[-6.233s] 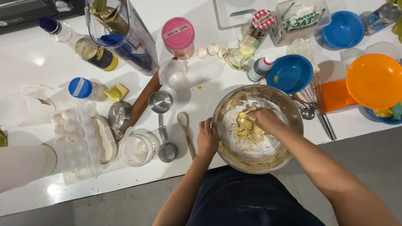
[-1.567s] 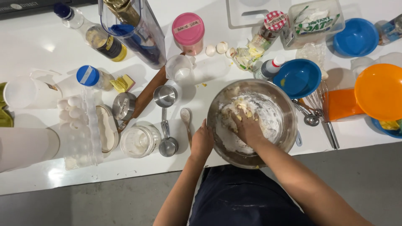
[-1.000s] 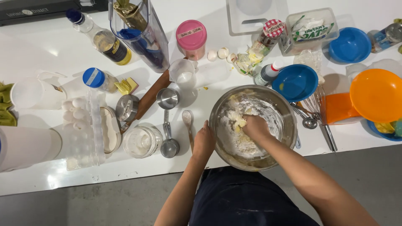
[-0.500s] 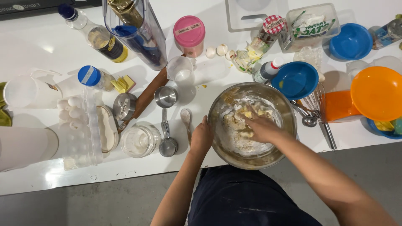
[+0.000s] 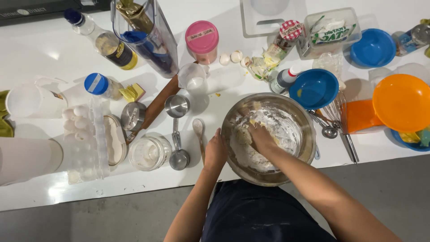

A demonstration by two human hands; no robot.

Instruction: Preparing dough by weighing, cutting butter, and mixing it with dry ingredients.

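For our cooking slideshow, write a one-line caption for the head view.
Right hand presses pale dough inside a round steel mixing bowl; left hand steadies its rim.

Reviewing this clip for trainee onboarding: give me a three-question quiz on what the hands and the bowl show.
1. True or false: the right hand is inside the metal bowl.
2. The left hand rests on: A) the bowl's outer rim, B) the whisk, C) the glass jar.
3. What is in the bowl?

Key: 1. True. 2. A. 3. Flour with pale yellowish lumps.
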